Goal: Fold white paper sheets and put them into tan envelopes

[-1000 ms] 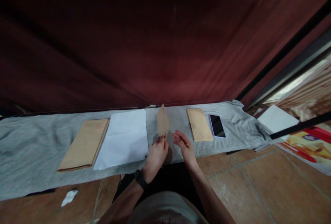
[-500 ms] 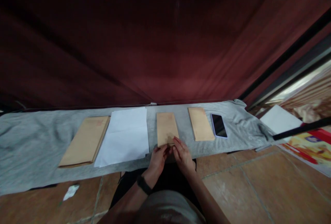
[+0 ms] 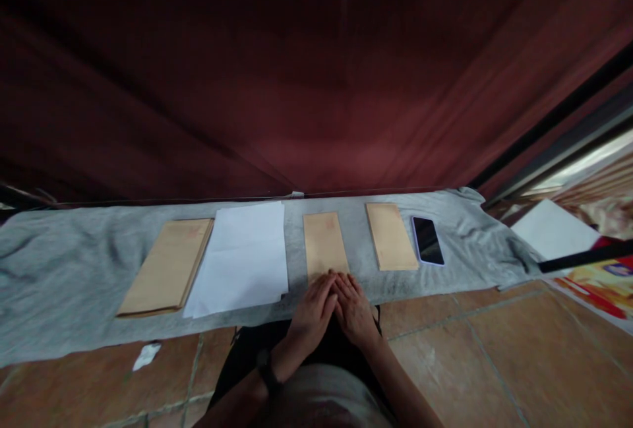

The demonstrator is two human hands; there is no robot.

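A brown paper envelope [image 3: 325, 241] with a faint red mark near its far end lies on the grey cloth in front of me. My left hand [image 3: 314, 307] rests on its near end, fingers stretched out and palm down. Beside it, my right hand [image 3: 355, 309] lies flat on the same end, with the fingertips of both hands meeting. The envelope's near edge is hidden under them. To the left is a stack of white paper sheets [image 3: 242, 256], and beyond it a pile of brown envelopes [image 3: 165, 266]. Another brown envelope pile [image 3: 390, 237] lies to the right.
A phone [image 3: 428, 241] with a pale purple edge lies at the right on the grey cloth [image 3: 59, 270]. Behind the bench hangs a dark red curtain [image 3: 316, 85]. A white scrap [image 3: 147, 356] lies on the tiled floor, and a colourful box [image 3: 601, 286] stands at far right.
Both hands have gone from bent fingers at the envelope's near edge to lying flat over it. The view has shifted slightly.
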